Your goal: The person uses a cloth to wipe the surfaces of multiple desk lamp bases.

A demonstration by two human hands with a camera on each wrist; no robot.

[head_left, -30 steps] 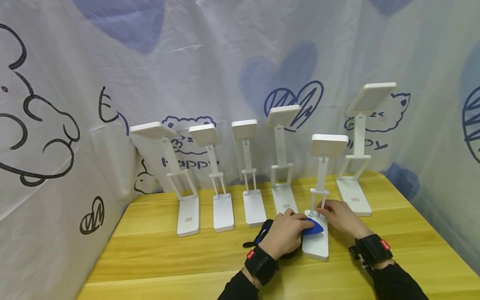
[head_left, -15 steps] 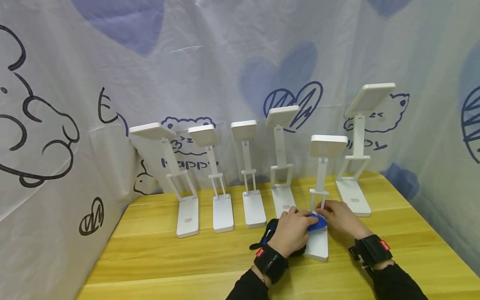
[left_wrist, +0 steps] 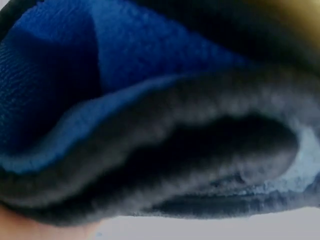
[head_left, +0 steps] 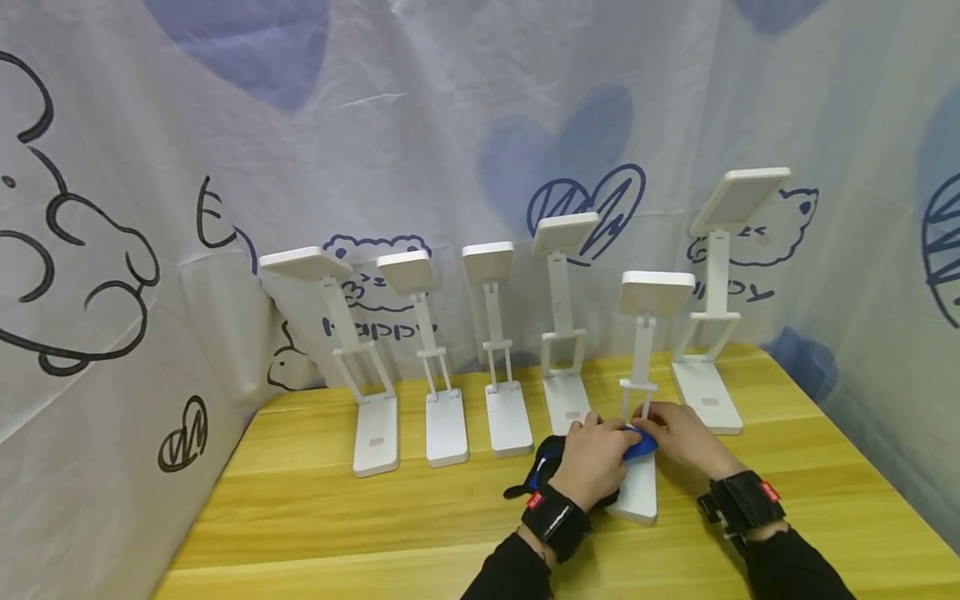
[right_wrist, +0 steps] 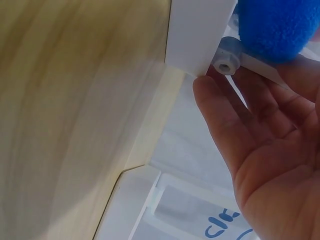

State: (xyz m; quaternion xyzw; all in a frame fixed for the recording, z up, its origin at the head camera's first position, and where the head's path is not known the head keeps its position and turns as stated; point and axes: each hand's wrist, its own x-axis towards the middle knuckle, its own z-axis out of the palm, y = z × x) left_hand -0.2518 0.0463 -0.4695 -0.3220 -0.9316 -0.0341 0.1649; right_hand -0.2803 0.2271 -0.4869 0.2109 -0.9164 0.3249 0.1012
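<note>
A white folding desk lamp [head_left: 636,492] stands upright near the front right of the table. My left hand [head_left: 592,458] holds a blue plush cloth [head_left: 641,444] with black edging, pressed on the lamp's base close to the hinge. In the left wrist view the folded cloth [left_wrist: 150,50] fills most of the picture. With fingers and thumb around the foot of the lamp's support bars, my right hand [head_left: 686,437] grips the lamp from the right. The right wrist view shows its fingers [right_wrist: 220,115] behind the hinge, below the blue cloth [right_wrist: 277,30].
Several similar white lamps stand unfolded in a row behind, from the leftmost lamp [head_left: 377,437] to the tallest lamp [head_left: 707,396] at the right. A patterned curtain [head_left: 450,100] hangs around the yellow wooden table [head_left: 322,533].
My left hand has slid the cloth right and slightly up along the lamp's base, toward the hinge. The right hand keeps its place on the lamp.
</note>
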